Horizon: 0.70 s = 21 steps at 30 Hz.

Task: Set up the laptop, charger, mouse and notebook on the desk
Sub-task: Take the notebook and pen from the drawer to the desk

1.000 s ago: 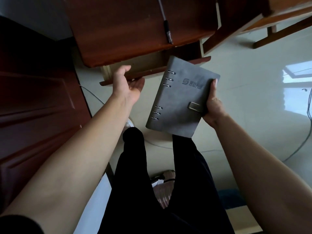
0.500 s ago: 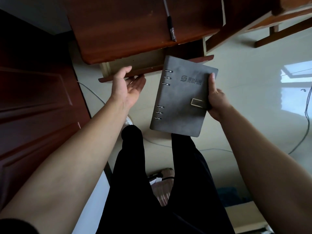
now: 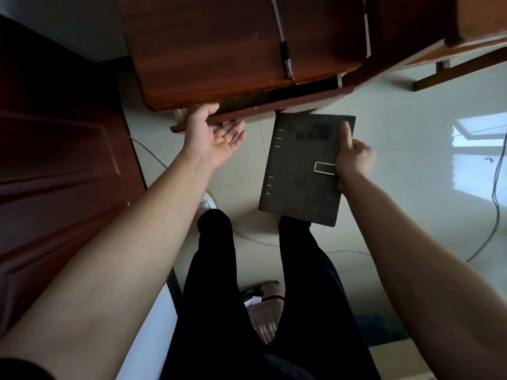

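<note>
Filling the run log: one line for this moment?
left hand: open, at drawer front | right hand: grips grey notebook | pen: on desk | notebook: not yet on desk

Blurred logo (image 3: 312,134) on notebook (image 3: 299,182); pen (image 3: 282,45) cut by top edge

The closed grey ring-bound notebook (image 3: 304,171), clasp fastened, is held above the floor before the desk (image 3: 219,50).

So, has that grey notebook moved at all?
Yes. The notebook has drawn back, down the picture, farther from the pen on the desk.
</note>
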Each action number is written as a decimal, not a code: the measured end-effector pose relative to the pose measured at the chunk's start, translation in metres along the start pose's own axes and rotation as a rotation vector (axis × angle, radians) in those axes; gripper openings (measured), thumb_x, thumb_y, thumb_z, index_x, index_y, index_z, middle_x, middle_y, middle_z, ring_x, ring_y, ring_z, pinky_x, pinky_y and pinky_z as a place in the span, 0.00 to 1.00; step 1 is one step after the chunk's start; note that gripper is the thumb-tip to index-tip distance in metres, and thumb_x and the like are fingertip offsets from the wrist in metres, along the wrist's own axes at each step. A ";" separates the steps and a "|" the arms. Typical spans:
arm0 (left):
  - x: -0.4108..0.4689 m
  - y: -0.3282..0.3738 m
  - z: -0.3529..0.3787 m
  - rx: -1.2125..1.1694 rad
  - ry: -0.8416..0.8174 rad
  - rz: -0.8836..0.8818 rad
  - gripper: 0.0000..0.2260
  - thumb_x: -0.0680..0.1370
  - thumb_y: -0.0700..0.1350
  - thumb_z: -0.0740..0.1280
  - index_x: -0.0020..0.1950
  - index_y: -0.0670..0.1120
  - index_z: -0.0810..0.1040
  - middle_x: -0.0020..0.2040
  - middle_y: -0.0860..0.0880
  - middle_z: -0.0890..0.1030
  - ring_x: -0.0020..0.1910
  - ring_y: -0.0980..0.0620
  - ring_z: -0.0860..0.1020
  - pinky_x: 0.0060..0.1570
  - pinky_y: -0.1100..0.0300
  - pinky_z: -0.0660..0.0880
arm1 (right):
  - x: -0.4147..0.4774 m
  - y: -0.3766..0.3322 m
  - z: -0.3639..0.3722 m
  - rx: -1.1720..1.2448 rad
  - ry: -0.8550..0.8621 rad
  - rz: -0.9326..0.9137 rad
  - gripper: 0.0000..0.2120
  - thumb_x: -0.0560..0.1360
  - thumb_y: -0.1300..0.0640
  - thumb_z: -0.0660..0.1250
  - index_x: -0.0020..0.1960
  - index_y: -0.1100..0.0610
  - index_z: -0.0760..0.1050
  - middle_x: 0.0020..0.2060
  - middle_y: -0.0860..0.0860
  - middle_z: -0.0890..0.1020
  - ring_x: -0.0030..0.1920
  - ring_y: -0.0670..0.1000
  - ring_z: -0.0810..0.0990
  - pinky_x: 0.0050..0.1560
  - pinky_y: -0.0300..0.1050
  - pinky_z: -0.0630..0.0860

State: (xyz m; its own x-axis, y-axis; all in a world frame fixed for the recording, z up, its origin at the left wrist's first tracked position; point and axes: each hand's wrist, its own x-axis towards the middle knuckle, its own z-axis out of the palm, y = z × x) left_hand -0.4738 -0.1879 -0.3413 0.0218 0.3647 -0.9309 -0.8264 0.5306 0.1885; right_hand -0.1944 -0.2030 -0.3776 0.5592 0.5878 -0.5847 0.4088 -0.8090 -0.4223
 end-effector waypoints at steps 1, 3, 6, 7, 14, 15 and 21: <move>0.001 0.002 0.005 -0.008 -0.015 0.005 0.22 0.76 0.46 0.68 0.65 0.35 0.70 0.62 0.35 0.79 0.60 0.40 0.80 0.56 0.46 0.78 | 0.000 -0.007 0.002 0.030 0.020 -0.003 0.33 0.76 0.30 0.61 0.28 0.56 0.62 0.25 0.50 0.66 0.30 0.51 0.68 0.37 0.48 0.67; 0.004 0.009 0.017 0.018 -0.048 0.032 0.28 0.76 0.46 0.67 0.73 0.38 0.64 0.66 0.37 0.76 0.65 0.41 0.75 0.61 0.43 0.75 | 0.001 -0.026 0.008 0.082 0.038 -0.016 0.33 0.76 0.29 0.62 0.27 0.55 0.61 0.25 0.49 0.65 0.27 0.49 0.67 0.34 0.47 0.65; 0.007 0.019 0.021 0.212 -0.047 0.080 0.33 0.76 0.50 0.66 0.78 0.43 0.59 0.69 0.42 0.74 0.70 0.43 0.70 0.65 0.43 0.71 | 0.005 -0.052 0.016 0.093 0.054 -0.040 0.33 0.76 0.29 0.62 0.28 0.55 0.60 0.24 0.48 0.64 0.26 0.49 0.66 0.34 0.46 0.65; 0.007 0.019 0.017 0.287 -0.037 0.085 0.31 0.76 0.52 0.66 0.77 0.44 0.62 0.70 0.43 0.74 0.71 0.44 0.70 0.65 0.44 0.71 | 0.006 -0.055 0.017 0.091 0.053 -0.045 0.33 0.76 0.30 0.62 0.28 0.55 0.60 0.24 0.49 0.65 0.26 0.49 0.66 0.34 0.46 0.65; 0.009 0.000 -0.015 0.724 0.106 0.073 0.15 0.76 0.56 0.68 0.61 0.55 0.75 0.64 0.47 0.77 0.64 0.47 0.75 0.56 0.49 0.76 | 0.003 -0.036 0.005 0.159 -0.125 0.016 0.29 0.76 0.29 0.61 0.34 0.54 0.71 0.32 0.50 0.73 0.35 0.49 0.73 0.34 0.41 0.72; 0.008 -0.005 -0.018 0.767 0.092 0.046 0.17 0.75 0.59 0.70 0.61 0.56 0.76 0.62 0.48 0.78 0.63 0.48 0.76 0.55 0.50 0.76 | -0.001 -0.033 0.005 0.204 -0.164 0.054 0.28 0.75 0.29 0.61 0.36 0.54 0.74 0.36 0.51 0.77 0.37 0.50 0.77 0.38 0.43 0.77; 0.005 -0.027 -0.032 0.857 -0.117 0.046 0.20 0.72 0.59 0.74 0.59 0.51 0.82 0.50 0.50 0.86 0.44 0.50 0.83 0.46 0.56 0.78 | -0.027 -0.030 0.014 0.210 -0.419 0.055 0.29 0.77 0.31 0.60 0.50 0.55 0.83 0.53 0.57 0.87 0.54 0.59 0.86 0.55 0.59 0.84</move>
State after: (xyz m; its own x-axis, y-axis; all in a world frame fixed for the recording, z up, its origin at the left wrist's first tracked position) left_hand -0.4693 -0.2245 -0.3608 0.0955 0.4515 -0.8871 -0.1203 0.8899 0.4400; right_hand -0.2320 -0.1947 -0.3585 0.2185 0.5274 -0.8210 0.2083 -0.8472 -0.4888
